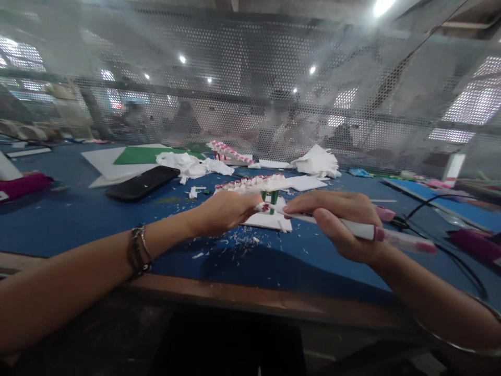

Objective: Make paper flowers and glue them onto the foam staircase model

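My left hand [225,211] is closed in a pinch on a small white and red piece [263,207] just above the blue table top [78,214]. My right hand [338,222] grips a white pen-like tool with a pink end [376,233], its tip meeting the small piece. Right behind my fingers stands a row of small white and pink pieces on green stems [254,184], over a white foam sheet [270,220]. White shavings [235,243] lie scattered under my hands.
A black phone [143,183] lies at the left, beside white and green sheets [133,156] and crumpled white scraps [188,164]. A perforated mesh screen [250,104] closes the far side. Black cables [438,209] run at the right. The table's wooden front edge [250,297] is near me.
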A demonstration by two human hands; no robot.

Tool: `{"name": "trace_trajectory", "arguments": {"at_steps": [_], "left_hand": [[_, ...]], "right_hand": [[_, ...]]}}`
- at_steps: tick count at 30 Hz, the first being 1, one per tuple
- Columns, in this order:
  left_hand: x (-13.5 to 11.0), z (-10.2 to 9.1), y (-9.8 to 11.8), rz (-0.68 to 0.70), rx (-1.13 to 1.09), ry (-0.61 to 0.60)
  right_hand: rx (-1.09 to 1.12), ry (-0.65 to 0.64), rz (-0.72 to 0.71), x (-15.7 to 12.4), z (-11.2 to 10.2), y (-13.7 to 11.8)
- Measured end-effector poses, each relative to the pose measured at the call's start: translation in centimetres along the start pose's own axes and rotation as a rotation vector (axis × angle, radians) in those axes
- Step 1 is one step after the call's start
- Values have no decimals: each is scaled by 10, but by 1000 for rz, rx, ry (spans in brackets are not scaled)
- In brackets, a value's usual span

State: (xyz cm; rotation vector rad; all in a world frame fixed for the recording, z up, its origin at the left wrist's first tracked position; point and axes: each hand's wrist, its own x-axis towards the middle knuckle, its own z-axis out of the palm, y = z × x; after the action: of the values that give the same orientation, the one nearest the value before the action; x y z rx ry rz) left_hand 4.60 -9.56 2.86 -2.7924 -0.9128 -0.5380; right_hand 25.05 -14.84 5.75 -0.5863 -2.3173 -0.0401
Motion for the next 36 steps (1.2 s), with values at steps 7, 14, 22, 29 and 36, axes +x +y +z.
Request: {"name": "trace_trajectory", "arguments": {"at_steps": [7, 14, 22, 29, 36], "left_hand": [[-1, 3, -2, 16, 20, -11], [0, 1, -7, -65, -265, 100], [3, -7, -49, -312, -753, 629], [5, -10, -51, -393, -1032, 527], [-2, -21, -69, -416, -1002, 465]], "right_hand": [[-18, 1, -22, 2, 1, 1], [-62, 90, 69, 1, -4, 8], [-316, -262, 17, -1, -8, 28], [-593, -778, 159, -1, -1, 33], [-566, -693, 276, -19, -1, 48]]}}
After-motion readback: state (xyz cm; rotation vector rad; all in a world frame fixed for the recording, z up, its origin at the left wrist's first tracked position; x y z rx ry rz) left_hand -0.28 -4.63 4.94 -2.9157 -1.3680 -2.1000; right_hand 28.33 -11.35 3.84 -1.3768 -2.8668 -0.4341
